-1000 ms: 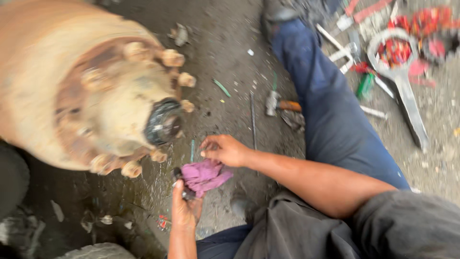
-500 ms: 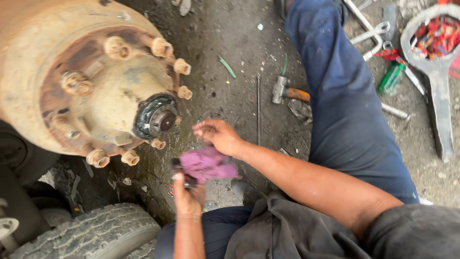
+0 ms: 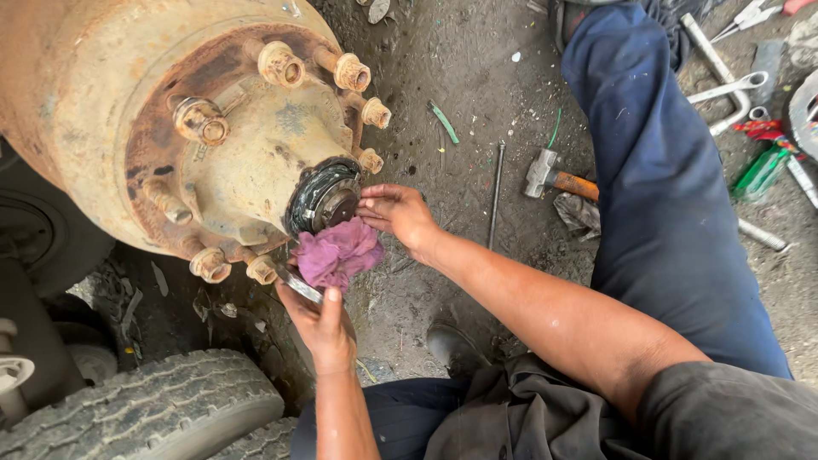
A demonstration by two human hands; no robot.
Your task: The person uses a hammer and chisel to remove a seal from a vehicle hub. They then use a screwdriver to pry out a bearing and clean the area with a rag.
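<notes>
A large rusty wheel hub [image 3: 196, 128] with several studs fills the upper left, and its greasy black axle end [image 3: 324, 198] faces me. My left hand [image 3: 319, 319] is closed on a crumpled pink rag [image 3: 336, 253] together with a flat metal tool [image 3: 298, 284], just below the axle end. My right hand [image 3: 396, 213] reaches in from the right. Its fingertips touch the rim of the axle end and the top of the rag.
A hammer [image 3: 558, 177] with an orange handle and a thin metal rod [image 3: 496, 194] lie on the dirty ground to the right. Wrenches [image 3: 724, 85] and a green bottle [image 3: 761, 170] sit at far right. A tyre [image 3: 136, 409] lies at lower left. My blue-trousered leg [image 3: 665, 196] stretches alongside.
Both hands and the rag have moved up to the axle end of the hub. The view has shifted and come closer to the hub.
</notes>
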